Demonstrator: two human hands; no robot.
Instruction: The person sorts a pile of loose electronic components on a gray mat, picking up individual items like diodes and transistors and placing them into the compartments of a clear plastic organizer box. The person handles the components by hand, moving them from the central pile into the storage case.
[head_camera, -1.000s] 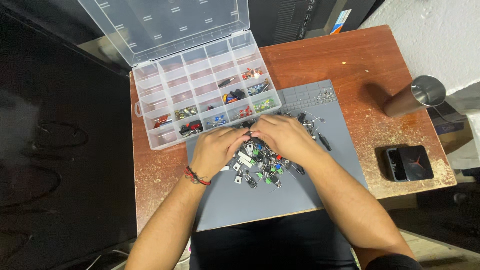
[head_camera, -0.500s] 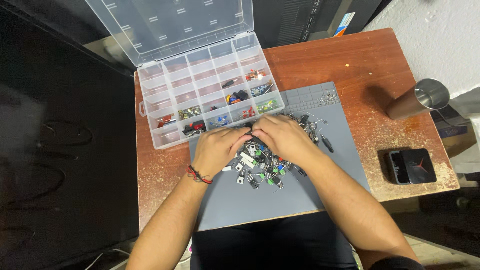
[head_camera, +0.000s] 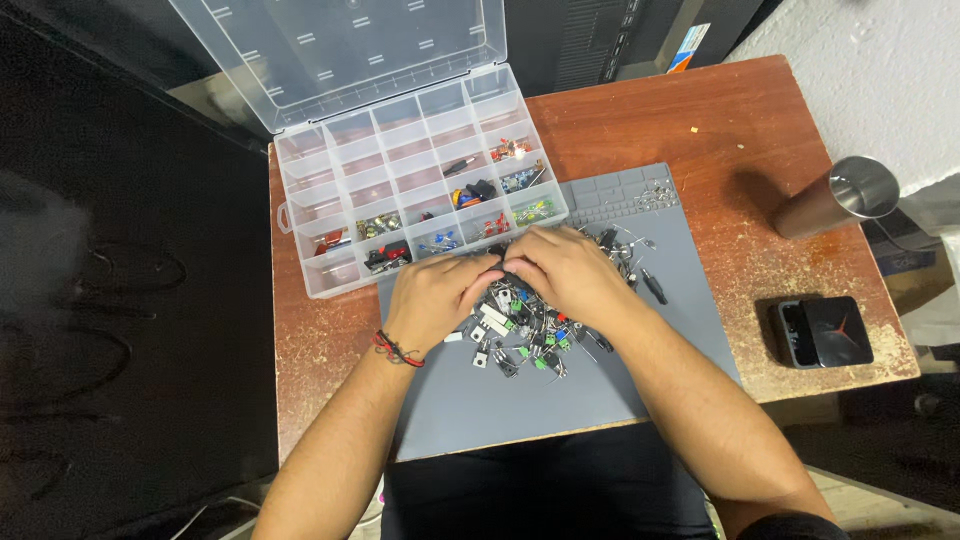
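Note:
A pile of small electronic parts (head_camera: 525, 340), black, green, blue and metal, lies on a grey work mat (head_camera: 560, 400). My left hand (head_camera: 440, 295) and my right hand (head_camera: 565, 270) hover over the pile's far edge, fingertips meeting near the middle. The fingers are curled and pinched together; whatever they pinch is hidden. A clear plastic compartment box (head_camera: 330, 190) with its lid open stands just beyond the hands, several of its near cells holding sorted parts.
The mat lies on a worn reddish wooden table (head_camera: 700, 120). A metal cup (head_camera: 840, 195) stands at the right edge, a black box (head_camera: 825, 330) nearer me. A black pen-like tool (head_camera: 650, 285) lies right of the pile. Dark floor lies left.
The view shifted slightly between one second ago and now. Both hands stay over the pile with only small finger movements.

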